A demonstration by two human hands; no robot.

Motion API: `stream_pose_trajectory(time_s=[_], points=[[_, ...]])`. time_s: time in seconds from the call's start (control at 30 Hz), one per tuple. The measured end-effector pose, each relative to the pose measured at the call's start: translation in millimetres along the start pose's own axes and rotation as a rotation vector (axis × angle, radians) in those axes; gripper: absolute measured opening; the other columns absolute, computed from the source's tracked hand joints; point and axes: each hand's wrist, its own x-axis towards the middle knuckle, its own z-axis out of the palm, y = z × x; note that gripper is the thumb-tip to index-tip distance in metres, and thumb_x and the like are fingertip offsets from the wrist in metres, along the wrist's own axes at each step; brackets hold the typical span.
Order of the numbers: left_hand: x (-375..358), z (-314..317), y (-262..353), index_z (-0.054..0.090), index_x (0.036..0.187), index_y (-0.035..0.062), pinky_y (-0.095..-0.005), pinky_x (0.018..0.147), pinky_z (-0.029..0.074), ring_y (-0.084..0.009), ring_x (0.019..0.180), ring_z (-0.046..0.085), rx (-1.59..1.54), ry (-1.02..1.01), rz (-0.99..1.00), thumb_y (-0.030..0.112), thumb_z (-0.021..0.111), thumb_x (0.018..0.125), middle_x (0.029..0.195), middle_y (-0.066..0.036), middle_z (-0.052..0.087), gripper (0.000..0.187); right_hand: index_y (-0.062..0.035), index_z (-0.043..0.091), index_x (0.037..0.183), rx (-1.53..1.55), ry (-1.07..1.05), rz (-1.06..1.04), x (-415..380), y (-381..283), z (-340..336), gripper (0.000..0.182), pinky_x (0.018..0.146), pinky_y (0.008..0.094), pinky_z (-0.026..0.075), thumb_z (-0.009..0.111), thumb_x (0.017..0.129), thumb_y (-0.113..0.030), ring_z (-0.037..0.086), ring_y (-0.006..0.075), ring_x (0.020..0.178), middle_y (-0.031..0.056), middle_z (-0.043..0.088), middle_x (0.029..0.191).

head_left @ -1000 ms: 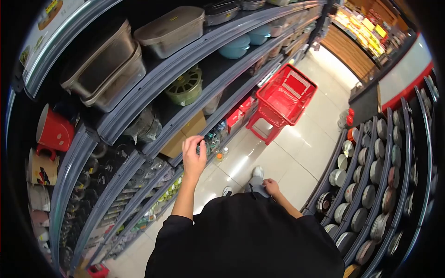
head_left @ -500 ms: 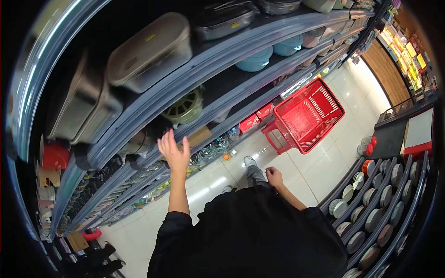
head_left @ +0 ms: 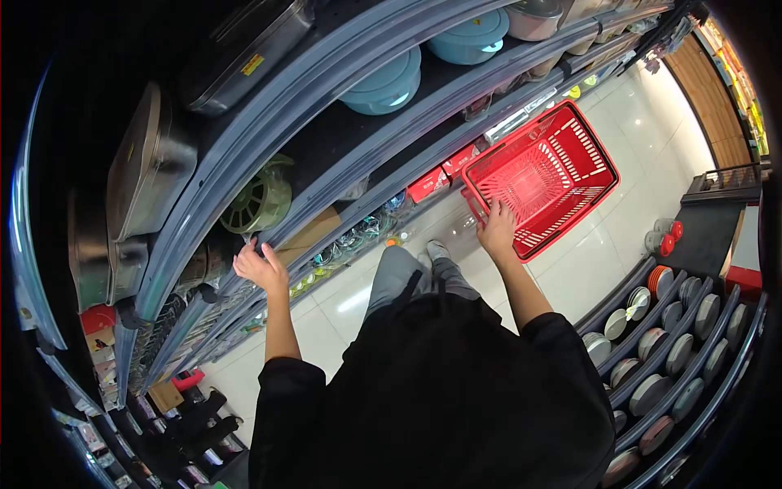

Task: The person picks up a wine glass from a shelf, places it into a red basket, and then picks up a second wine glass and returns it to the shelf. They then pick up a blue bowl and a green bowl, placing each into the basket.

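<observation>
Head view: left hand point(head_left: 261, 267) rests open on the shelf edge point(head_left: 244, 163), right hand point(head_left: 497, 230) grips the red basket point(head_left: 542, 175) rim

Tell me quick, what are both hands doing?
Left hand: open, fingers on the shelf edge, holding nothing.
Right hand: on the red basket rim; grip cannot be told.

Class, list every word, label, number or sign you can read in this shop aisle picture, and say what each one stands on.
None can be read.
Yellow sticker on the long steel tray: too blurred.
Print on the small red boxes: too small.
Price strips along the grey shelf edge: too small.
Red plastic basket: no text.
</observation>
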Motion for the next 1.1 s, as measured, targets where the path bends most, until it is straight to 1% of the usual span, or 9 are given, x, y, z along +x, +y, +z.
stream_pose_trajectory(time_s=[0.1, 0.2, 0.33, 0.4, 0.5, 0.57, 0.67, 1.03, 1.1], points=[[0, 5, 1, 0.054, 0.113, 0.0033, -0.0517, 0.106, 0.024, -0.0284, 0.109, 0.049, 0.094, 0.031, 0.014, 0.027, 0.050, 0.095, 0.109, -0.009, 0.059, 0.030, -0.0064, 0.028, 0.145, 0.038, -0.261, 0.144, 7, 16, 8, 0.081, 0.107, 0.0498, 0.031, 0.068, 0.076, -0.023, 0.042, 0.0385, 0.125, 0.0218, 0.044, 0.133], [0, 7, 0, 0.054, 0.112, 0.0034, -0.0519, 0.106, 0.023, -0.0289, 0.109, 0.048, 0.108, 0.023, -0.005, 0.030, 0.049, 0.095, 0.109, -0.008, 0.058, 0.032, -0.0070, 0.026, 0.145, -0.006, -0.317, 0.150, -5, 24, 12, 0.080, 0.108, 0.0528, 0.029, 0.066, 0.077, -0.021, 0.043, 0.0401, 0.125, 0.0224, 0.046, 0.131], [-2, 11, 0, 0.054, 0.113, 0.0034, -0.0522, 0.107, 0.023, -0.0301, 0.110, 0.047, 0.156, 0.037, -0.003, 0.031, 0.047, 0.095, 0.109, -0.010, 0.056, 0.034, -0.0081, 0.026, 0.146, -0.020, -0.309, 0.144, -16, 31, 11, 0.076, 0.108, 0.0577, 0.027, 0.062, 0.079, -0.017, 0.045, 0.0398, 0.126, 0.0227, 0.048, 0.131], [-1, 11, 0, 0.054, 0.114, 0.0033, -0.0524, 0.107, 0.023, -0.0306, 0.110, 0.047, 0.161, 0.036, 0.001, 0.032, 0.047, 0.095, 0.109, -0.011, 0.056, 0.035, -0.0089, 0.027, 0.145, 0.018, -0.360, 0.179, -14, 35, 11, 0.071, 0.107, 0.0613, 0.026, 0.057, 0.080, -0.014, 0.045, 0.0386, 0.126, 0.0222, 0.048, 0.132], [-3, 10, 1, 0.055, 0.113, 0.0023, -0.0513, 0.107, 0.022, -0.0341, 0.111, 0.045, 0.138, 0.011, -0.022, 0.029, 0.048, 0.094, 0.111, -0.015, 0.055, 0.034, -0.0085, 0.029, 0.143, 0.020, -0.410, 0.210, -12, 40, 12, 0.068, 0.107, 0.0610, 0.027, 0.056, 0.081, -0.013, 0.046, 0.0368, 0.126, 0.0217, 0.048, 0.134], [-2, 10, 0, 0.054, 0.115, 0.0031, -0.0524, 0.107, 0.023, -0.0317, 0.110, 0.046, 0.151, 0.018, -0.024, 0.032, 0.046, 0.095, 0.109, -0.014, 0.055, 0.036, -0.0083, 0.029, 0.143, 0.014, -0.411, 0.217, -11, 40, 14, 0.067, 0.107, 0.0612, 0.027, 0.055, 0.081, -0.014, 0.047, 0.0367, 0.126, 0.0217, 0.048, 0.133], [-4, 12, -3, 0.055, 0.116, 0.0031, -0.0528, 0.108, 0.022, -0.0319, 0.111, 0.046, 0.151, 0.017, -0.023, 0.032, 0.046, 0.095, 0.109, -0.014, 0.055, 0.037, -0.0083, 0.030, 0.143, 0.012, -0.416, 0.224, -12, 41, 15, 0.066, 0.106, 0.0616, 0.028, 0.055, 0.082, -0.014, 0.047, 0.0367, 0.125, 0.0216, 0.049, 0.133], [-3, 13, -4, 0.056, 0.114, 0.0038, -0.0524, 0.107, 0.024, -0.0301, 0.109, 0.047, 0.164, 0.054, 0.014, 0.030, 0.050, 0.092, 0.105, -0.011, 0.055, 0.035, -0.0088, 0.032, 0.140, 0.027, -0.411, 0.243, -10, 38, 14, 0.066, 0.104, 0.0612, 0.031, 0.060, 0.081, -0.019, 0.048, 0.0385, 0.123, 0.0216, 0.050, 0.130], [-3, 14, -4, 0.056, 0.113, 0.0040, -0.0522, 0.107, 0.025, -0.0295, 0.108, 0.048, 0.164, 0.064, 0.018, 0.030, 0.050, 0.092, 0.104, -0.011, 0.055, 0.034, -0.0092, 0.033, 0.140, 0.019, -0.421, 0.248, -10, 39, 14, 0.066, 0.102, 0.0605, 0.033, 0.060, 0.081, -0.020, 0.047, 0.0387, 0.123, 0.0218, 0.050, 0.130]])
